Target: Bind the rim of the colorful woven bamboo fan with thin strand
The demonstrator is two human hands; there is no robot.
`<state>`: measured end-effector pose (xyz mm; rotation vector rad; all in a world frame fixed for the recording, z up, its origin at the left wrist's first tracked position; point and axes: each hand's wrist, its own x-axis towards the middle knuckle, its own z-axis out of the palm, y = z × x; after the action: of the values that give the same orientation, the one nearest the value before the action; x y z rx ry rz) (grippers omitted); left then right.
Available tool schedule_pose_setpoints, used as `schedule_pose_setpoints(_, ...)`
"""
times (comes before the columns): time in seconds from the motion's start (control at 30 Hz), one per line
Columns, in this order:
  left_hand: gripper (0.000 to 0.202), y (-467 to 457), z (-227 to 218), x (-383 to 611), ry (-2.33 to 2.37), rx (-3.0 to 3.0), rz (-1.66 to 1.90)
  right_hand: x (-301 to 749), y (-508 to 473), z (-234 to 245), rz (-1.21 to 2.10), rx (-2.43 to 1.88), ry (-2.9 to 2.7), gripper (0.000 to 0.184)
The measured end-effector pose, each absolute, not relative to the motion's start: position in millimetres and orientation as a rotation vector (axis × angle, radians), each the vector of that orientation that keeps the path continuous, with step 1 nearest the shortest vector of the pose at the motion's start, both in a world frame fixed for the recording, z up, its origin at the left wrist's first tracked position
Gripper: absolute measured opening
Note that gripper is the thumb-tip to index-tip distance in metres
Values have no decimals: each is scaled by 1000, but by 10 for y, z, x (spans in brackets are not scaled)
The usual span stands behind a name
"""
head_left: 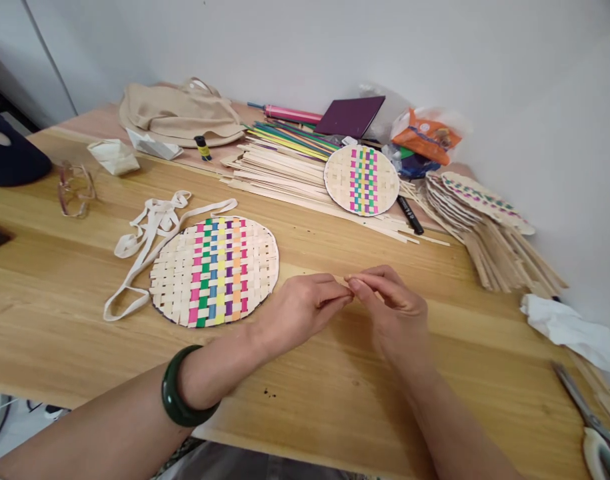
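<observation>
My left hand (309, 307) and my right hand (392, 307) meet above the table, each with thumb and fingers pinched together. Whatever sits between the fingertips is too small to make out. A dark green bangle (177, 393) circles my left wrist. Just left of my left hand lies a round woven mat (259, 267) with pink, green, blue, yellow, purple and orange strips. A cream fabric tape (147, 257) runs loosely along its left edge and top, its far end loose on the wood.
Behind are pale strips (279, 175), a smaller woven round (337, 183), a black marker (411, 217) and a glue bottle (203, 148). Woven fans (489, 200) pile up at right, above scissors (592, 420). Eyeglasses (77, 190) and a beige bag (169, 110) are at left.
</observation>
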<state>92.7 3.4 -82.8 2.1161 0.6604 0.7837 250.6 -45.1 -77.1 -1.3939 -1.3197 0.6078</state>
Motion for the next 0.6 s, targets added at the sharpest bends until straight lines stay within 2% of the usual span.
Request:
schedule_pose_setpoints(0.13, 22, 40, -797, 918, 740, 2114, 832, 2570, -414, -766, 221, -1390, -1632, 13)
schedule_pose_setpoints(0.3, 22, 82, -757, 910, 845, 2111, 951, 2612, -369, -764, 17, -1290, -1868, 13)
schedule_pose_setpoints(0.43, 21, 82, -760, 912, 852, 2106, 951, 2566, -393, -756, 55, -1338, -1864, 12)
schedule_pose_setpoints(0.6, 18, 77, -745, 922, 835, 2049, 942, 2521, -452, -718, 265, -1414, -1780, 17)
